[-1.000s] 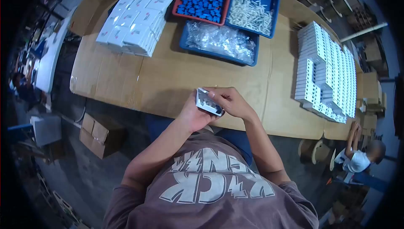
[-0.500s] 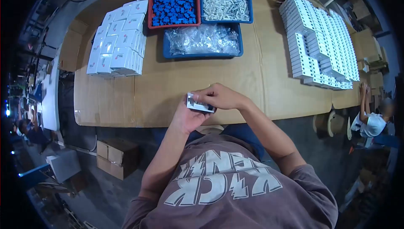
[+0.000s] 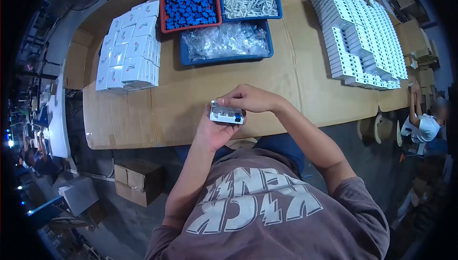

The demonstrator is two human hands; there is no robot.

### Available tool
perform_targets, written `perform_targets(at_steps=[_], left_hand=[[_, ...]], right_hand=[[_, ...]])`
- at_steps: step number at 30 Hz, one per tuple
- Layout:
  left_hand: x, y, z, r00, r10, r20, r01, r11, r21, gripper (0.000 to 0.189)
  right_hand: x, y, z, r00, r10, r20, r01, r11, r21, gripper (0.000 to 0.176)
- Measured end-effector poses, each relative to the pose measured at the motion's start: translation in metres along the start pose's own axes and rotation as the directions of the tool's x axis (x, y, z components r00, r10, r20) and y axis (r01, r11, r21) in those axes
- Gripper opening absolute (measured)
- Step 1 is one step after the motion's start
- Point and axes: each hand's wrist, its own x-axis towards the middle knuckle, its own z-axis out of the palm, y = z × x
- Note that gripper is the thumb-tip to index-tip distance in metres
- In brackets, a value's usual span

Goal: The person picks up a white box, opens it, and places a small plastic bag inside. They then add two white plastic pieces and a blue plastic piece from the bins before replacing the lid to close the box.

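The left hand point(image 3: 214, 131) was cupped, half closed, under a small white box point(image 3: 226, 113). The right hand point(image 3: 248, 100) was curled over it, fingertips pinching its top edge. The box was held in the air just above the near edge of the table point(image 3: 200, 93).

Risk, as judged: the grip was light and the card looked smooth, so a slip would probably send the box past the edge to the floor. Pressure from the fingertips could also dent the thin, flat, rectangular shell.

The table was covered in matt brown cardboard. Farther off stood a blue tray point(image 3: 224, 59) of crinkled clear bags, a red tray point(image 3: 191, 30) of small blue blocks and a second blue tray point(image 3: 250, 19) of pale sticks. Stacks of white boxes point(image 3: 126, 50) lay to the left and long white rows point(image 3: 362, 35) to the right.
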Motion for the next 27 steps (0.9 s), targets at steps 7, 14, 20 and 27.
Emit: perform_targets(at_steps=[7, 14, 20, 27], left_hand=[[0.002, 0.007, -0.007, 0.999, -0.025, 0.038, 0.026, 1.000, -0.010, 0.056], [0.005, 0.012, -0.006, 0.999, 0.006, -0.033, -0.004, 0.998, 0.062, 0.048], [0.005, 0.007, -0.011, 0.998, 0.060, -0.029, -0.057, 0.993, 0.105, 0.048], [-0.001, -0.010, 0.004, 0.977, 0.156, -0.143, -0.123, 0.969, 0.216, 0.072]], right_hand=[[-0.001, 0.001, 0.005, 0.999, -0.017, -0.032, 0.012, 0.990, -0.142, 0.054], [0.003, 0.003, 0.009, 0.999, 0.034, 0.012, -0.032, 0.991, -0.130, 0.051], [0.000, 0.020, 0.028, 0.997, -0.048, -0.060, 0.038, 0.988, -0.153, 0.049], [-0.014, 0.012, 0.032, 0.993, -0.099, -0.061, 0.089, 0.986, -0.141, 0.058]])
